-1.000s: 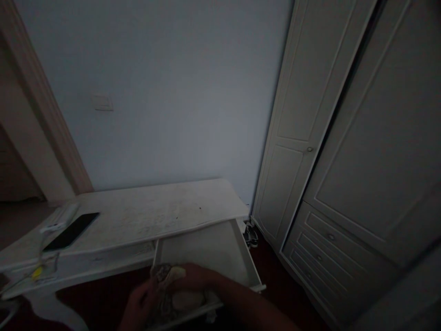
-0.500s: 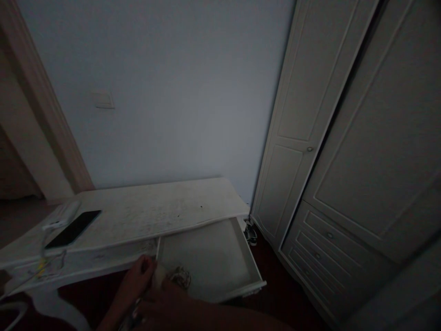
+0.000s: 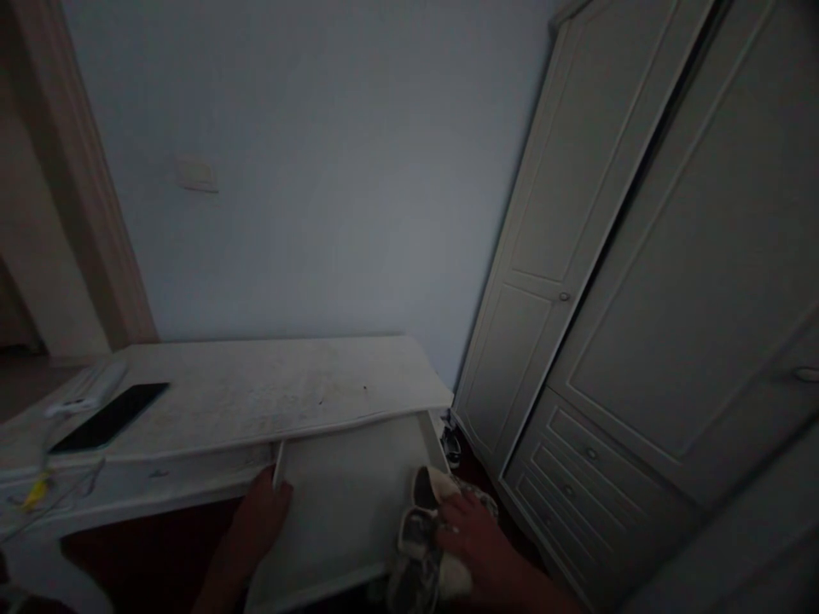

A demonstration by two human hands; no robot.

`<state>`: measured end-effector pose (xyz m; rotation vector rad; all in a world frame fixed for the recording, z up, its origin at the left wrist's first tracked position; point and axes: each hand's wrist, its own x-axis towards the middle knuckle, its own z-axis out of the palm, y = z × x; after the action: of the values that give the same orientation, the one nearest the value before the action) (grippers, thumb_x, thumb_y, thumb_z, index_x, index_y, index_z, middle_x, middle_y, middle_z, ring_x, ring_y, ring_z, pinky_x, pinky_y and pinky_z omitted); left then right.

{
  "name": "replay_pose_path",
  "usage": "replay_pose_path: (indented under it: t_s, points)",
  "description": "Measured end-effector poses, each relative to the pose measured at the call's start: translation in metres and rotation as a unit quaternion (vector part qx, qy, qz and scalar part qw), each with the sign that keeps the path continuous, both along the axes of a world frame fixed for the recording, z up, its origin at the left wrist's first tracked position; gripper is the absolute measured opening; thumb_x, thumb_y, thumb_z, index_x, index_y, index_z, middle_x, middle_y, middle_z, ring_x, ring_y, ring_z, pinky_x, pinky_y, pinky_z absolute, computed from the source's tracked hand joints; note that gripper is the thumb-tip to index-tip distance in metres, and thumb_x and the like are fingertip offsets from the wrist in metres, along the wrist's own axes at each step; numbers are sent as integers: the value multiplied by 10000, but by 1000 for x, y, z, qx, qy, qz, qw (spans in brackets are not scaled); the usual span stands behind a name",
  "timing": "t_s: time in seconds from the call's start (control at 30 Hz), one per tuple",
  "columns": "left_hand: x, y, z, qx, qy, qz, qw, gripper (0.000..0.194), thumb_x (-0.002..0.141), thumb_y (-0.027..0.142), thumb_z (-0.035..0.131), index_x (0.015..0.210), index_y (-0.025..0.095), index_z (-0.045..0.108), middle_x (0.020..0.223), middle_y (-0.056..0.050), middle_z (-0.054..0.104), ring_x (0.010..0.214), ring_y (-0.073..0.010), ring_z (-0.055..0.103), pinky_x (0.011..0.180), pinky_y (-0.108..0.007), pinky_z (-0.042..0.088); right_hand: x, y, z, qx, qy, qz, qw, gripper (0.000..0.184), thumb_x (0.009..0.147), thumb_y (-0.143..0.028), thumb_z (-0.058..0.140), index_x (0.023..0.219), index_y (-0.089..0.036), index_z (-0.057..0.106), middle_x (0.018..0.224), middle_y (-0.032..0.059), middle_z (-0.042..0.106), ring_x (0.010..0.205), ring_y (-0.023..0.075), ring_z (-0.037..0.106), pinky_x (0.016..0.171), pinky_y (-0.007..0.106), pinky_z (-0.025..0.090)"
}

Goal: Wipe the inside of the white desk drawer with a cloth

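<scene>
The room is dim. A white desk (image 3: pixel 256 392) has its right-hand drawer (image 3: pixel 339 503) pulled out. My left hand (image 3: pixel 262 516) rests on the drawer's left side wall, fingers curled over its edge. My right hand (image 3: pixel 477 537) is at the drawer's right front corner, closed on a bundle of patterned cloth (image 3: pixel 426 533) that hangs partly over the drawer's right edge.
A black phone (image 3: pixel 108 415) and a white remote-like bar (image 3: pixel 90 390) lie on the desk's left end, with a cable and a yellow tag (image 3: pixel 35 493) below them. A white wardrobe (image 3: pixel 640 298) with lower drawers stands close on the right. A door frame (image 3: pixel 83 188) is at the left.
My right hand has carried the cloth bundle from the drawer's front left across to its right front corner. My left hand has settled on the drawer's left wall. The camera has shifted slightly.
</scene>
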<state>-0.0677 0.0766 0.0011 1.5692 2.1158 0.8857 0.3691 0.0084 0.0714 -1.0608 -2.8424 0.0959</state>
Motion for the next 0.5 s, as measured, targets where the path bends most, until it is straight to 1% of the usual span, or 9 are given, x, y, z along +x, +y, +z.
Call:
replay_pose_path:
  t_s: [0.07,0.1,0.17,0.2,0.27,0.33,0.4,0.43,0.5]
  points:
    - [3,-1,0,4,2,16,1000,360,892,315,490,1195,172,622,1204,-168,747,1136,-311,729,1006,-385,533,-5,-2,-5,7,-2,-4,1000,464,937,-672,623,1211,-299,651,1268,92,683,1219,328,593,1053,523,425]
    - [4,-2,0,4,5,20,1000,359,889,320,495,1189,171,624,1200,-171,745,1124,-314,732,993,-384,537,-14,-2,-11,9,-7,6,1000,466,923,-677,635,1188,-294,654,1245,88,692,1201,328,601,1047,533,435]
    - [5,-5,0,2,12,22,1000,354,894,326,485,1177,167,626,1196,-177,742,1114,-315,733,978,-380,540,-44,3,-25,20,-13,41,999,471,900,-682,657,1181,-304,653,1232,74,708,1183,331,619,1047,564,455]
    - [5,-6,0,2,15,22,1000,357,903,331,468,1177,163,624,1198,-181,739,1121,-317,730,979,-381,538,-64,5,-32,27,-14,66,997,470,899,-680,659,1201,-320,648,1243,62,716,1185,333,627,1041,574,470]
    - [4,-7,-1,6,18,16,1000,383,926,341,420,1193,148,613,1221,-198,725,1147,-326,717,992,-395,532,-110,7,-44,55,0,99,994,279,998,-581,583,1182,-382,649,1218,8,746,1170,299,655,1021,550,509]
    - [2,-7,-4,15,10,6,1000,412,937,350,382,1214,138,602,1236,-207,714,1150,-330,711,997,-409,530,-160,4,-50,72,20,143,987,274,1021,-597,546,1220,-433,639,1245,-25,759,1243,286,642,1007,513,540]
    - [-2,-4,-8,25,-13,3,1000,407,918,351,401,1204,144,602,1213,-197,720,1110,-324,721,978,-407,542,-208,-1,-49,101,39,134,985,300,1018,-644,519,1227,-467,641,1247,-48,770,1284,278,637,1004,506,549]
    - [-4,-2,-9,27,-25,8,999,390,894,341,427,1182,149,608,1183,-191,728,1086,-321,728,966,-403,548,-229,-4,-47,116,38,122,985,292,1011,-635,534,1228,-476,647,1254,-62,769,1244,262,667,1007,483,548]
    - [-7,4,-12,29,-39,23,999,348,840,308,480,1126,165,619,1114,-172,747,1052,-317,739,953,-399,559,-259,-5,-41,118,28,90,989,275,920,-625,657,1140,-464,690,1105,-69,805,1035,252,749,912,442,564]
